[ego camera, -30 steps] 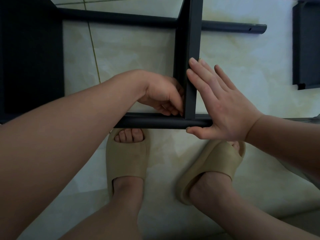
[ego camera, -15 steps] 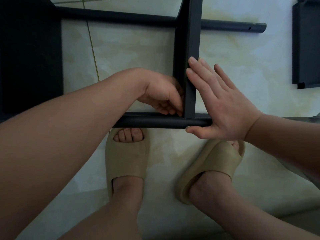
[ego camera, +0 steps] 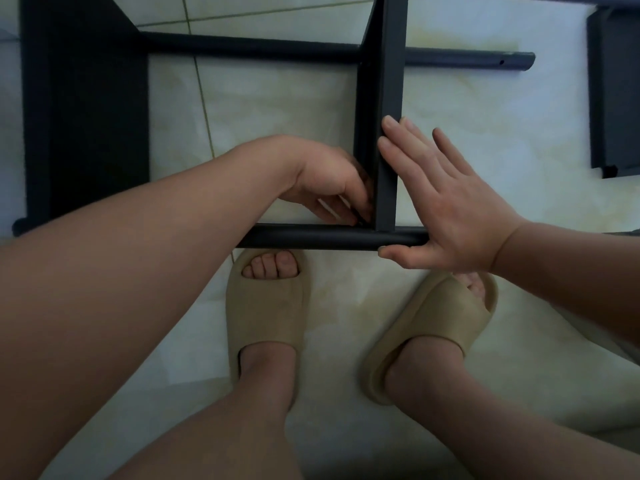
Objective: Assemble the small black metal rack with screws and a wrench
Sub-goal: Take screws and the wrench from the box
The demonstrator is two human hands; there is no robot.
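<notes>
Fingers (ego camera: 408, 147) of the right hand (ego camera: 457, 209) are held straight and pressed flat against the crossbar (ego camera: 393, 81) of the black rack (ego camera: 259, 50), centre frame. Fingers of the left hand (ego camera: 325, 181) are curled into the joint corner; whether anything is held cannot be told. The rack is laid on the tiled floor (ego camera: 277, 133).

black metal rack (ego camera: 388, 109), part-assembled, on floor
</notes>
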